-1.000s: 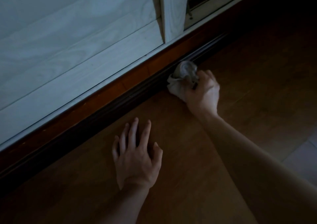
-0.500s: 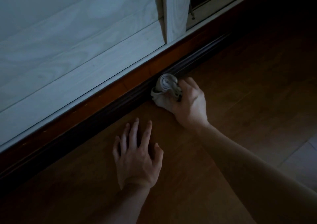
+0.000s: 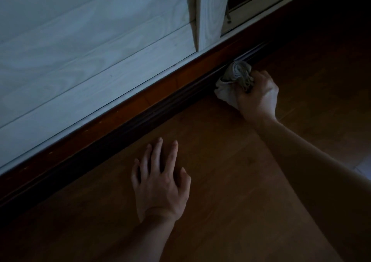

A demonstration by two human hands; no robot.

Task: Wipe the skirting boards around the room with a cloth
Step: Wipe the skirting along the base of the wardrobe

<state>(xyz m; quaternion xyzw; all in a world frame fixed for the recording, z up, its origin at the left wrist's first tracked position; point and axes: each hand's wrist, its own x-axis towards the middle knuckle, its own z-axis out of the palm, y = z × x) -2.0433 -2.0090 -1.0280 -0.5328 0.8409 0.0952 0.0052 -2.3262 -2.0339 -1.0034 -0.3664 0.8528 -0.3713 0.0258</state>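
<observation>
A dark brown skirting board (image 3: pixel 140 119) runs diagonally from lower left to upper right, between the pale wood panel and the floor. My right hand (image 3: pixel 258 96) is closed around a bunched grey cloth (image 3: pixel 233 79), which presses against the skirting board at the right of centre. My left hand (image 3: pixel 160 181) lies flat on the wooden floor (image 3: pixel 220 181) with fingers spread, just in front of the board and holding nothing.
Pale wood-grain sliding panels (image 3: pixel 90 50) rise above the skirting, with an upright frame edge (image 3: pixel 210 14) and a dark track gap at the top right. The room is dim and the far right corner is in deep shadow.
My right hand slid the cloth left along the skirting board half a second ago, and has now moved it back to the right. My left hand stays planted on the floor.
</observation>
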